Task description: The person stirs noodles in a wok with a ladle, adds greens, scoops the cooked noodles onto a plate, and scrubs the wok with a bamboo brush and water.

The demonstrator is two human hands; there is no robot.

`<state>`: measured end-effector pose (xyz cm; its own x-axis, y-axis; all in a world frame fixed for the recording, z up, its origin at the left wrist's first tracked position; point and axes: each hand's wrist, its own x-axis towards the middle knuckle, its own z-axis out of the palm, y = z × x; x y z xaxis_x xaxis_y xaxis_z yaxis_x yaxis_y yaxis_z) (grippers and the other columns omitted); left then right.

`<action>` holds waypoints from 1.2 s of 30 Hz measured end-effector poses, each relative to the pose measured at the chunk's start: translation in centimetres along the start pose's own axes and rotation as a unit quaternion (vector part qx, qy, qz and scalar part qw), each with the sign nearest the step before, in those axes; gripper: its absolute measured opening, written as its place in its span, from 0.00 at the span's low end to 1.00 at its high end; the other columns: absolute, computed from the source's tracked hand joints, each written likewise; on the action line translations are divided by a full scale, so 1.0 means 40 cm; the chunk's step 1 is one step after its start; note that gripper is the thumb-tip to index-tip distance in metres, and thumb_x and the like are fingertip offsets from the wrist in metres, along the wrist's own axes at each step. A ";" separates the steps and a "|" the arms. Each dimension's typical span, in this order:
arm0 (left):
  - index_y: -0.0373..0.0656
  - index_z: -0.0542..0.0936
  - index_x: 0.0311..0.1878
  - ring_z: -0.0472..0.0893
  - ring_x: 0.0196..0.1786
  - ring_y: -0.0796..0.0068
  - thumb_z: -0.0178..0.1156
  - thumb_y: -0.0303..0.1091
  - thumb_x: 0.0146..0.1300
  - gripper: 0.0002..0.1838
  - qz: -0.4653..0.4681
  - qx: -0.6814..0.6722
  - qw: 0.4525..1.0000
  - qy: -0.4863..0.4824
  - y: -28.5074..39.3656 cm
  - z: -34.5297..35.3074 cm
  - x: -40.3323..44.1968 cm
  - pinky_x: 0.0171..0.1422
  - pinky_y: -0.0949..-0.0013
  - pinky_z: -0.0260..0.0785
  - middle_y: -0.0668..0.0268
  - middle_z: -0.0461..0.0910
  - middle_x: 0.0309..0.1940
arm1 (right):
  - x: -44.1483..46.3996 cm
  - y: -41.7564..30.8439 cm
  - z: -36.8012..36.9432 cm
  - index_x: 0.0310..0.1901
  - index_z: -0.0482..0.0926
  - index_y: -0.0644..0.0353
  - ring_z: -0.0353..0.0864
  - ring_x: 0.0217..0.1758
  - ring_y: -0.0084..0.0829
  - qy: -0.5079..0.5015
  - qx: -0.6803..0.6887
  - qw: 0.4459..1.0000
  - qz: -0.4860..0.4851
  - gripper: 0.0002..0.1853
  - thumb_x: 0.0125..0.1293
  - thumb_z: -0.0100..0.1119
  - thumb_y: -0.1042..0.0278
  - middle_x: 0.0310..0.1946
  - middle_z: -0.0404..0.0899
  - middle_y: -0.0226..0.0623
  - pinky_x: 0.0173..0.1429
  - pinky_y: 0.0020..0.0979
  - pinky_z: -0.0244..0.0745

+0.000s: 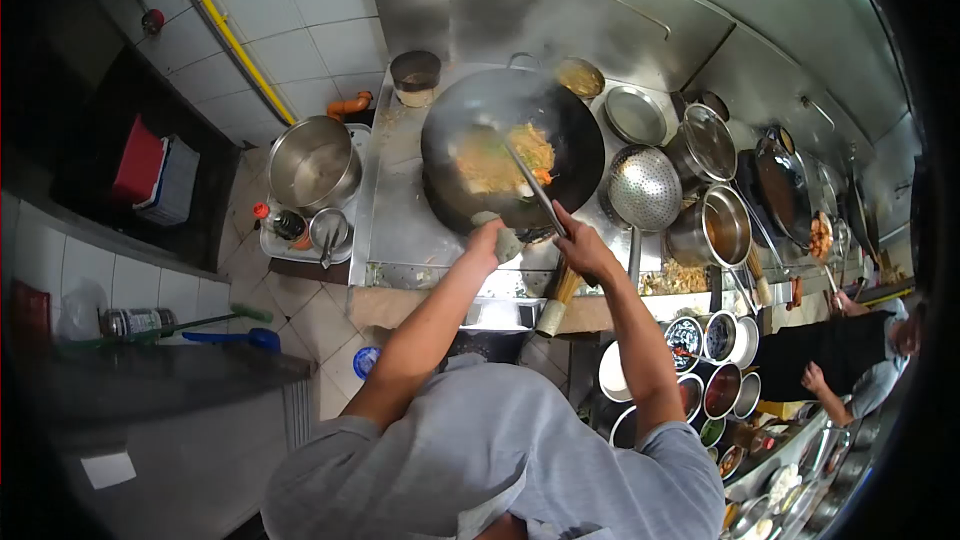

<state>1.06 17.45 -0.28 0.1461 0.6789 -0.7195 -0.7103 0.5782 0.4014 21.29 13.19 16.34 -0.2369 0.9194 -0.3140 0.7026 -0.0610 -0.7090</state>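
A big dark wok (575,125) sits on the steel stove, with steaming orange and yellow food (530,152) inside. My left hand (487,240) is closed on a greyish cloth (509,243) at the wok's near edge. My right hand (585,248) grips the long metal handle of a ladle (535,183), whose far end reaches into the food. Steam blurs the ladle's head. Just below my right hand, a bamboo brush (560,302) leans at the stove's front edge.
Right of the wok are a perforated strainer (643,187) and metal pots (711,227). Sauce containers (722,390) stand at the lower right. On the left are a large pot (314,165) and a bottle (281,224). Another person (835,360) stands far right.
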 end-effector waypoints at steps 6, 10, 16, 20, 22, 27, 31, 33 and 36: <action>0.45 0.76 0.37 0.80 0.30 0.63 0.59 0.34 0.62 0.05 0.002 0.015 1.000 0.000 0.008 0.004 -0.023 0.34 0.55 0.78 0.63 0.77 0.29 | -0.215 -0.016 -0.109 0.77 0.53 0.49 0.82 0.31 0.58 -0.034 -0.289 0.956 -0.036 0.40 0.63 0.56 0.71 0.31 0.82 0.59 0.42 0.52 0.78; 0.44 0.76 0.38 0.80 0.30 0.63 0.58 0.35 0.63 0.06 -0.003 0.020 1.000 0.005 0.003 -0.005 -0.065 0.33 0.56 0.78 0.62 0.77 0.29 | -0.349 -0.038 -0.053 0.77 0.55 0.48 0.82 0.24 0.49 0.003 -0.210 0.976 -0.063 0.40 0.62 0.56 0.74 0.27 0.82 0.52 0.36 0.48 0.77; 0.45 0.75 0.40 0.80 0.32 0.64 0.58 0.35 0.64 0.06 -0.057 -0.016 0.997 -0.040 0.020 0.023 -0.266 0.34 0.56 0.77 0.64 0.76 0.29 | -0.424 -0.150 -0.162 0.76 0.58 0.50 0.67 0.17 0.17 -0.099 0.072 0.983 0.140 0.37 0.65 0.56 0.75 0.19 0.70 0.25 0.25 0.27 0.69; 0.42 0.77 0.49 0.81 0.39 0.64 0.61 0.36 0.64 0.13 -0.001 0.044 0.997 -0.061 -0.091 -0.149 -0.170 0.39 0.56 0.77 0.62 0.80 0.40 | -0.342 -0.009 -0.046 0.76 0.56 0.47 0.83 0.27 0.45 0.013 -0.032 0.999 0.008 0.37 0.66 0.55 0.72 0.36 0.82 0.56 0.39 0.42 0.79; 0.40 0.77 0.52 0.82 0.45 0.64 0.60 0.35 0.64 0.15 0.010 0.128 0.992 0.023 -0.144 -0.164 -0.313 0.44 0.56 0.77 0.60 0.80 0.44 | -0.361 -0.060 -0.054 0.76 0.57 0.46 0.84 0.41 0.53 0.028 -0.071 0.997 0.028 0.37 0.65 0.57 0.72 0.38 0.82 0.59 0.49 0.44 0.76; 0.40 0.76 0.46 0.82 0.38 0.62 0.55 0.31 0.62 0.11 -0.036 0.092 0.995 0.004 -0.093 -0.145 -0.385 0.39 0.59 0.79 0.59 0.80 0.38 | -0.460 -0.167 -0.095 0.77 0.57 0.47 0.69 0.17 0.23 -0.004 0.040 0.994 0.099 0.39 0.65 0.57 0.75 0.19 0.72 0.33 0.27 0.31 0.70; 0.45 0.77 0.37 0.79 0.28 0.65 0.56 0.32 0.59 0.04 -0.064 -0.013 0.993 -0.100 0.005 -0.075 -0.275 0.32 0.59 0.77 0.63 0.78 0.29 | -0.499 -0.191 -0.143 0.76 0.57 0.47 0.70 0.18 0.23 -0.072 0.034 0.987 0.138 0.38 0.65 0.56 0.75 0.20 0.75 0.34 0.26 0.31 0.71; 0.44 0.77 0.37 0.80 0.28 0.66 0.57 0.32 0.59 0.05 -0.084 -0.007 0.990 -0.112 0.039 -0.040 -0.270 0.32 0.59 0.77 0.64 0.78 0.30 | -0.490 -0.183 -0.147 0.76 0.57 0.47 0.71 0.18 0.24 -0.100 0.019 0.984 0.145 0.38 0.65 0.56 0.75 0.22 0.76 0.36 0.26 0.32 0.72; 0.44 0.77 0.40 0.80 0.31 0.67 0.60 0.34 0.59 0.08 -0.047 0.065 0.992 -0.093 -0.033 -0.109 -0.237 0.35 0.59 0.77 0.65 0.78 0.31 | -0.412 -0.153 -0.108 0.76 0.57 0.51 0.83 0.26 0.43 -0.051 -0.027 0.993 0.105 0.37 0.64 0.55 0.73 0.32 0.83 0.53 0.38 0.42 0.77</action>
<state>-2.36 8.28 3.54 0.3411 0.6844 -0.6444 -0.5941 0.6882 0.4165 23.79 0.09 28.58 -0.1466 0.8442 -0.5155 0.7781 -0.2234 -0.5870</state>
